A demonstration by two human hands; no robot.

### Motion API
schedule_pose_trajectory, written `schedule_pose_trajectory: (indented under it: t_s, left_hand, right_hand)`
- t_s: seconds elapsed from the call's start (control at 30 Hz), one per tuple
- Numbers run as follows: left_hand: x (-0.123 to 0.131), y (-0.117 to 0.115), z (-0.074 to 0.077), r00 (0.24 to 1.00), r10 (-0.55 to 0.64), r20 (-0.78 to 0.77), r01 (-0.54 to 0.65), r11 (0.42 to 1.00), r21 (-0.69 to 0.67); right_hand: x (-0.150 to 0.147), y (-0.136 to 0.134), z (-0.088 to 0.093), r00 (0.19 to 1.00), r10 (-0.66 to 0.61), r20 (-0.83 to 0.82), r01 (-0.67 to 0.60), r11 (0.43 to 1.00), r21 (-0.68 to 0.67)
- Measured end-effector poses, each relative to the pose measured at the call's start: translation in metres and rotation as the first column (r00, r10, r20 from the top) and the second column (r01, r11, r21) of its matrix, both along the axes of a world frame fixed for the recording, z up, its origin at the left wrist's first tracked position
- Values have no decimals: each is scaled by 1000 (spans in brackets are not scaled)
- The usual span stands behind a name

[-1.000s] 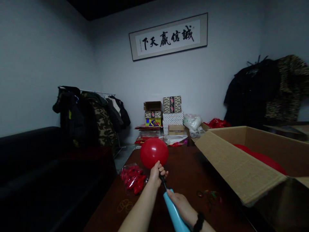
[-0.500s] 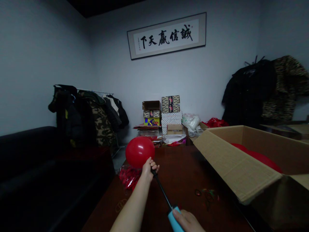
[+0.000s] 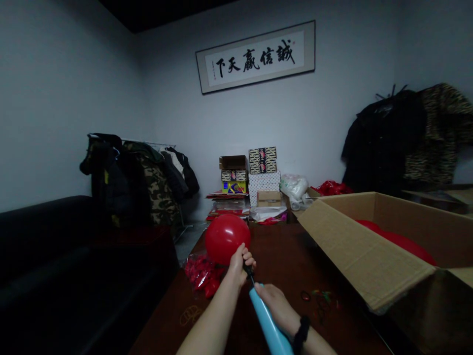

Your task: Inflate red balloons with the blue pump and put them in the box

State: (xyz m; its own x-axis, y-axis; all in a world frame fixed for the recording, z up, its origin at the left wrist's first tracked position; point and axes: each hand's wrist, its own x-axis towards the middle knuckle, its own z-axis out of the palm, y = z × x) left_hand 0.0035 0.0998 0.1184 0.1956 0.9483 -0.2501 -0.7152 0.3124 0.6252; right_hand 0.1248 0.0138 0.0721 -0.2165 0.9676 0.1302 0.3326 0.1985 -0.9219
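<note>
A partly filled red balloon sits at the black nozzle end of a blue hand pump. My left hand is closed around the balloon's neck and that black end. My right hand grips the blue barrel, close behind the left, and a black band circles that wrist. Little of the pump's dark rod shows between the two hands. Beside my left forearm, a clear plastic bag of red balloons lies on the dark brown table.
An open cardboard box with red balloons inside stands at the right. Several rubber bands lie near it, with more bands at the left. Stacked boxes stand by the far wall. A dark sofa is at the left.
My right hand has pushed the blue barrel forward toward my left hand, so much less of the rod shows. The balloon and left hand have shifted slightly right and down in view.
</note>
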Motion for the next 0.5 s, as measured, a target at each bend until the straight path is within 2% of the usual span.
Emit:
schedule_pose_trajectory:
  t_s: [0.1, 0.2, 0.33, 0.5]
  left_hand:
    - [3, -2, -1, 997, -35, -64, 36, 999, 8]
    - [0, -2, -4, 994, 16, -104, -15, 1000, 7]
    - [-2, 1, -12, 990, 50, -134, -53, 998, -22]
    - [-8, 9, -17, 989, 89, -118, -92, 996, -22]
  right_hand:
    - [-10, 19, -1, 1000, -1, -17, 1, 1000, 1]
    - [-15, 23, -6, 1000, 17, -23, -17, 1000, -21]
    - [-14, 9, -17, 999, 29, -16, -30, 996, -84]
    - [3, -17, -33, 1000, 14, 26, -11, 994, -107]
